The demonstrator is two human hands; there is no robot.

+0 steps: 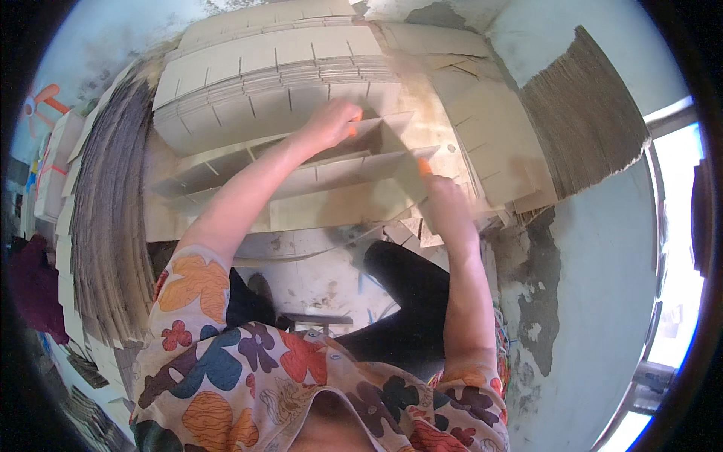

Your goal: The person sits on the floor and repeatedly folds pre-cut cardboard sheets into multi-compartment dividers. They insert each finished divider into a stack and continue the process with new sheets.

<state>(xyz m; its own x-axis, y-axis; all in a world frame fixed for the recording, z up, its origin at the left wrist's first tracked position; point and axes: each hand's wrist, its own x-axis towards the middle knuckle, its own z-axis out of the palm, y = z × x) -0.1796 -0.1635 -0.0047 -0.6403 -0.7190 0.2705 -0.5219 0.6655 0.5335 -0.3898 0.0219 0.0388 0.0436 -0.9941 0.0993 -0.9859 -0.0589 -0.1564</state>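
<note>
Two long slotted cardboard strips [316, 177] stand on edge, side by side, on the work surface in front of me. A shorter cardboard divider [407, 169] crosses them near their right ends. My right hand [446, 203], blurred by motion, grips the near end of this divider; an orange cover shows on a fingertip. My left hand [327, 126] is over the far strip, fingers curled and also orange-tipped. What it pinches, if anything, is hidden.
Behind the strips lies a large stack of slotted cardboard sheets [271, 71]. More cardboard is piled at the left [113, 196], and at the right are flat pieces [489, 120] beside a tall corrugated stack [584, 120]. An orange-bladed fan [47, 102] is at far left.
</note>
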